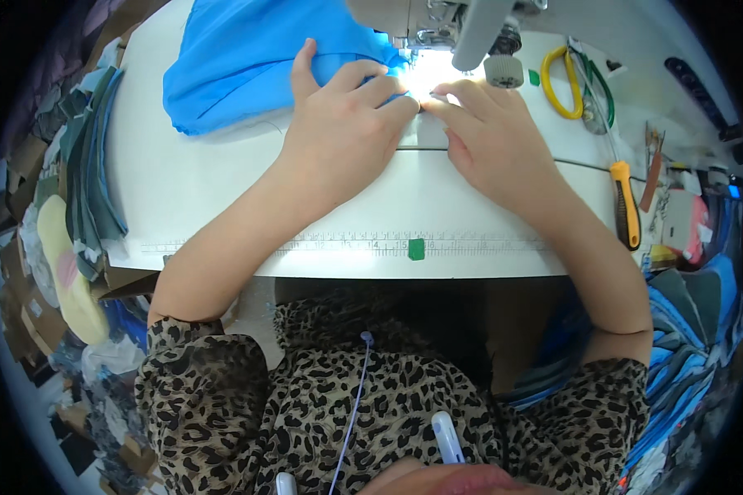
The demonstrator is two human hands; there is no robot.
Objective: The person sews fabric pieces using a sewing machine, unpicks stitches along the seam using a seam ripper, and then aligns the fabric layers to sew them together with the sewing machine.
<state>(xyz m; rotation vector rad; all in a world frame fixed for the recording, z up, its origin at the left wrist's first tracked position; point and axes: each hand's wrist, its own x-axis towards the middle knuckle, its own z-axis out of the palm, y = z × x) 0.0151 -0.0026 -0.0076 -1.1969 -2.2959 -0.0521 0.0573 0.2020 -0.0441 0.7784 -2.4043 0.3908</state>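
A piece of blue fabric (239, 70) lies on the white sewing machine table, its right end running in beside the needle area of the sewing machine (429, 21). My left hand (347, 120) rests on that end, its little finger stretched out over the cloth and the other fingers bent together, gripping the edge. Across from it, my right hand (495, 132) has its thumb and fingertips pinched together just below the machine's head. Glare from the lamp washes out the spot between both hands, so whatever the right fingertips hold is hidden.
Yellow-handled scissors (560, 82) and an orange-and-black screwdriver (625, 206) lie at the right. A printed ruler (338, 244) runs along the table's front edge. Dark green cloth pieces (91, 165) hang at the left edge; blue and grey fabric (685, 330) is heaped at lower right.
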